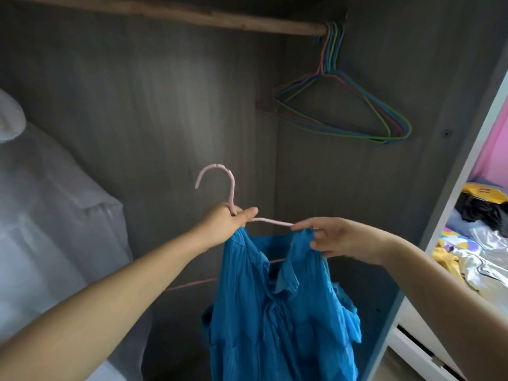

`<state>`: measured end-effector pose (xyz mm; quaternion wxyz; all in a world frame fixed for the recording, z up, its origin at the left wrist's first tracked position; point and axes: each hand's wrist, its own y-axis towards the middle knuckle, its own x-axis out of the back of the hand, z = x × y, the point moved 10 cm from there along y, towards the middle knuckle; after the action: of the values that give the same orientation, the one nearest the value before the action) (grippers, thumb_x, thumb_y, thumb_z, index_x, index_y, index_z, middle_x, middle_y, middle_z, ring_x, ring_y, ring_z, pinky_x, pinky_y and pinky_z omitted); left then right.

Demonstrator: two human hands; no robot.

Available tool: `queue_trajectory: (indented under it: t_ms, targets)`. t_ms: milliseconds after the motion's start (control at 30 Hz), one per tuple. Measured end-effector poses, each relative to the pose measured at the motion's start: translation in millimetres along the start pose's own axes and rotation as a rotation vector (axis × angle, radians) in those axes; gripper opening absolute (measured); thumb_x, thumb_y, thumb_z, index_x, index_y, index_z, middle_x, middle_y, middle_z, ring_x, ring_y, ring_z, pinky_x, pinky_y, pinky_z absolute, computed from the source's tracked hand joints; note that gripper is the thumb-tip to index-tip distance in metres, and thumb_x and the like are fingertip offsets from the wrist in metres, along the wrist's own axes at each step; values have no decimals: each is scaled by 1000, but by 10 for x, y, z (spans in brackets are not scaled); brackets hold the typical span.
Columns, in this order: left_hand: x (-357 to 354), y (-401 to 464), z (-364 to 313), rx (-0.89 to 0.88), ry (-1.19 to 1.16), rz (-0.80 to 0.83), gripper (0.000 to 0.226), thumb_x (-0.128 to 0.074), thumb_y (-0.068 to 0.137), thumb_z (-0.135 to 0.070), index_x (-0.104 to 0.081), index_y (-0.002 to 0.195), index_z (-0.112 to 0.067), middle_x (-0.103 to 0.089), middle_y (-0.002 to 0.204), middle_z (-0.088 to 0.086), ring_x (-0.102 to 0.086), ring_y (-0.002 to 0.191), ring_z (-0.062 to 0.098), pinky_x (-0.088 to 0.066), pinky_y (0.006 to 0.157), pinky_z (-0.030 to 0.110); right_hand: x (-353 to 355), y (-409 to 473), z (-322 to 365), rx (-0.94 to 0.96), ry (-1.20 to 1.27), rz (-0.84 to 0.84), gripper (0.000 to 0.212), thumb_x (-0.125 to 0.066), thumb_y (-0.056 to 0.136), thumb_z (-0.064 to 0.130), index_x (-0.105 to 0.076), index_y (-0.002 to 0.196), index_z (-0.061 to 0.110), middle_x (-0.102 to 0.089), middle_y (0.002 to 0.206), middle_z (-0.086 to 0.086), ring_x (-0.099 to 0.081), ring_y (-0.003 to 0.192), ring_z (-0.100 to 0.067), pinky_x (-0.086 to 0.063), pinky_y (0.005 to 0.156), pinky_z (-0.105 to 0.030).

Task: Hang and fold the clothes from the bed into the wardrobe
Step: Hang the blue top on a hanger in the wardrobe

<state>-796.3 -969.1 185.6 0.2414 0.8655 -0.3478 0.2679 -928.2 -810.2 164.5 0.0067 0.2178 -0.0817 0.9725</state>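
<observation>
The grey wood-grain wardrobe fills most of the frame, its back and side walls meeting in a corner right of centre. At the left edge a large bundle wrapped in translucent plastic leans inside it, reaching from the upper left to the bottom. A blue pleated garment hangs in the lower centre, its fabric bunched and trailing out of the bottom of the frame. Along the right edge, past the wardrobe's pale side panel, a bed shows a heap of clothes, black, yellow and white. Across the top runs a wooden rail, and from its right end, in the upper right, hangs a cluster of empty wire hangers in blue, green, pink and orange.

Both bare forearms reach in from the bottom corners toward the centre. The left hand has its fingers curled round the neck of a pink hanger, just under the hook, with the thumb pointing right along the wire. The right hand pinches the garment's shoulder against the hanger's right arm between thumb and fingers. The garment's top sits on the hanger between the two hands, and the hanger's lower bar shows pink to the left of the cloth.
</observation>
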Motion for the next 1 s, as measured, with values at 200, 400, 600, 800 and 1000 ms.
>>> queue_trajectory:
  t_ms: [200, 400, 600, 800, 1000]
  targets:
    - [372, -15, -242, 32, -112, -10, 45, -61, 71, -61, -54, 50, -22, -47, 44, -15, -49, 50, -1, -37, 54, 12, 620, -151, 1016, 179, -1089, -563, 23, -56, 93, 31, -63, 113, 23, -56, 107, 3, -55, 105, -18, -44, 89, -28]
    - [734, -57, -519, -92, -87, -69, 49, -64, 65, -63, -50, 51, -18, -41, 54, -6, -38, 51, 6, -31, 51, 15, 199, 151, 1204, 319, -854, -202, 24, -45, 100, 21, -62, 83, 25, -62, 60, 12, -55, 55, 0, -42, 61, -13]
    - [1478, -176, -97, -57, 94, -256, 33, -60, 92, -26, -56, 65, -8, -40, 60, -1, -37, 58, 12, -26, 60, 30, 340, 187, 1318, 311, -186, -98, 26, -41, 101, 12, -61, 85, 6, -50, 54, 2, -46, 52, -12, -41, 58, -21]
    - [1914, -403, -297, 90, 165, -591, 42, -51, 96, -14, -46, 137, -6, -47, 136, 16, -45, 127, 27, -31, 108, 29, -266, 564, 2022, 221, 432, 11, 25, -38, 99, 6, -55, 81, 4, -42, 46, 2, -40, 36, -8, -36, 35, -19]
    - [1796, -1124, -989, -103, -84, -473, 53, -50, 94, -45, -40, 142, -25, -40, 148, -10, -34, 136, -1, -25, 116, 26, -677, 721, 3211, 427, 489, 13, 19, -38, 101, 9, -54, 94, 5, -41, 40, 7, -37, 31, -6, -32, 34, -15]
